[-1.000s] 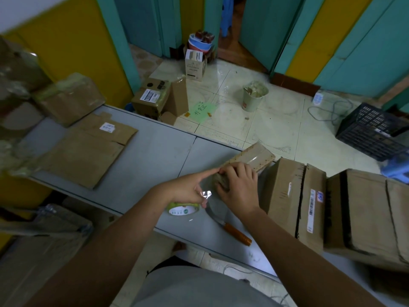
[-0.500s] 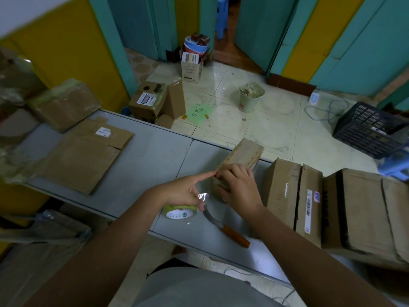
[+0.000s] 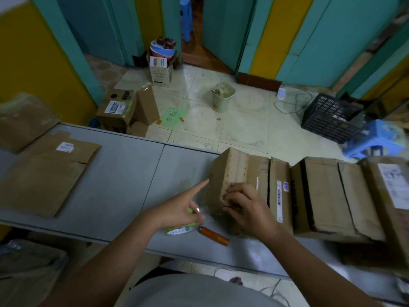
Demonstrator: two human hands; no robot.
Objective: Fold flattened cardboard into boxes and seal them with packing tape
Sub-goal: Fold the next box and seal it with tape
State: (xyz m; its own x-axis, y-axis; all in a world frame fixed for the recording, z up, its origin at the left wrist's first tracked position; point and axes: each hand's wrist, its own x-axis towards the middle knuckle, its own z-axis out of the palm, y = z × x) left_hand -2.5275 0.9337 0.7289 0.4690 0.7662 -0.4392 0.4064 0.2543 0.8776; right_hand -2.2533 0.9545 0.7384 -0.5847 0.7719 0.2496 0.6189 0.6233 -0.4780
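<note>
Cardboard now stands on end: the small brown cardboard box has swung upright on the grey desk against larger brown boxes, right hand gripping its near edge, left hand pointing, hold on the green-labelled tape roll unclear, so sealing seemingly continues.

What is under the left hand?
A tape roll, green-labelled, mostly covered by the left hand. An orange knife handle sticks out beside it; the blade is mostly hidden.

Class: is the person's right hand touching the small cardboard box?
Touching. The head view shows the right hand with fingers curled over the near edge of the small cardboard box.
</note>
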